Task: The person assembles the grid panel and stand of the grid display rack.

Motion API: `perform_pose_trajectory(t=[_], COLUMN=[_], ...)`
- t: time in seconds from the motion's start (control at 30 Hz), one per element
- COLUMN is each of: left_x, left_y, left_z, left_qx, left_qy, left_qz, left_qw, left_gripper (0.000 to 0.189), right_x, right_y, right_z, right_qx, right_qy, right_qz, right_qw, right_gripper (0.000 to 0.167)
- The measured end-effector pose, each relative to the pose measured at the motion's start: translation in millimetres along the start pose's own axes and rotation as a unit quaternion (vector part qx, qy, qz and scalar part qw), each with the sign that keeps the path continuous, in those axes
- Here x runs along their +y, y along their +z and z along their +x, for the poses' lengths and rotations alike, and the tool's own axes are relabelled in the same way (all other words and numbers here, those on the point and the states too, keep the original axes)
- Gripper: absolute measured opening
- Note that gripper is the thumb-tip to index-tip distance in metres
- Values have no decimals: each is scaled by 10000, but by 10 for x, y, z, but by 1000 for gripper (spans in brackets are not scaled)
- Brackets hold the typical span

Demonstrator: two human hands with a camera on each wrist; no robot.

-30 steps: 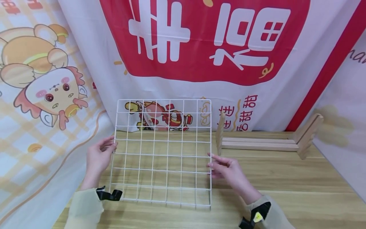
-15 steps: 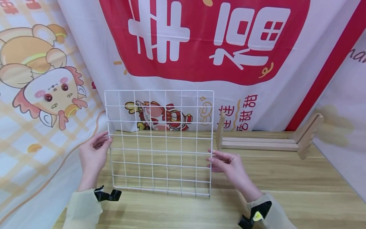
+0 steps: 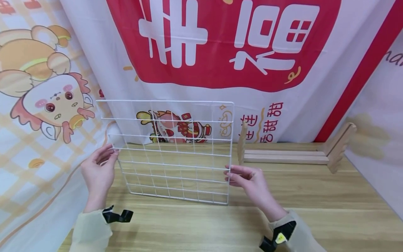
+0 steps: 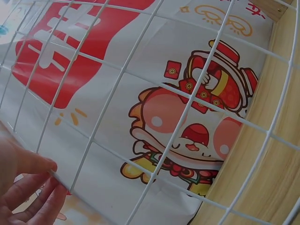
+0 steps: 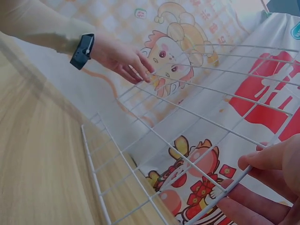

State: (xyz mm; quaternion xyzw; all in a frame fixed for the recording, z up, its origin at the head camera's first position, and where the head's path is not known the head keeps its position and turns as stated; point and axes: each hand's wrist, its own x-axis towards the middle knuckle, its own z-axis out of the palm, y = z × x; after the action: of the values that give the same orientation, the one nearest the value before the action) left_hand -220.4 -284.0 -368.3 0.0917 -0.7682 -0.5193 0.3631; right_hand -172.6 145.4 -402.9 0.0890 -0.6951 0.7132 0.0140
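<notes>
A square panel of white wire grid (image 3: 176, 152) is held steeply tilted over the wooden table (image 3: 195, 227), its upper part in front of the printed cloth. My left hand (image 3: 99, 169) pinches its left edge between thumb and fingers, as the left wrist view also shows. On the opposite edge, the thumb and fingers of my right hand (image 3: 252, 179) pinch the outer wire. In the right wrist view the grid runs between my right hand (image 5: 269, 180) and my left hand (image 5: 123, 60). Whether the panel's lower edge touches the table, I cannot tell.
Behind and to the right stands a light wooden rack (image 3: 286, 159) with two upright sides and low slats. Cloth with red print (image 3: 220, 45) hangs at the back, and a checked cartoon cloth (image 3: 41, 105) covers the left side. Each wrist wears a black strap mount.
The panel has tipped and turned: its lower edge has risen in view, and its upper left corner has swung left. My left hand has moved left; my right hand has moved slightly.
</notes>
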Motion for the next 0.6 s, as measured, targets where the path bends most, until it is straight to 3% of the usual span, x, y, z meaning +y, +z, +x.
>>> perform_pose_trajectory(t=[0.43,0.6], left_x=[-58,-32], left_y=[-33,-44], left_z=[12,-34], left_qx=[119,230], left_qy=[-191,160], left_qz=[-293,-121], left_qw=[9993,9995], left_gripper=[31,37], right_x=[99,125], right_y=[30,38], right_z=[-13,-22], right_qx=[-203,-186], right_qy=[-424,-421], right_qz=[-28,-65], right_qw=[9989,9989], right_gripper=[24,23])
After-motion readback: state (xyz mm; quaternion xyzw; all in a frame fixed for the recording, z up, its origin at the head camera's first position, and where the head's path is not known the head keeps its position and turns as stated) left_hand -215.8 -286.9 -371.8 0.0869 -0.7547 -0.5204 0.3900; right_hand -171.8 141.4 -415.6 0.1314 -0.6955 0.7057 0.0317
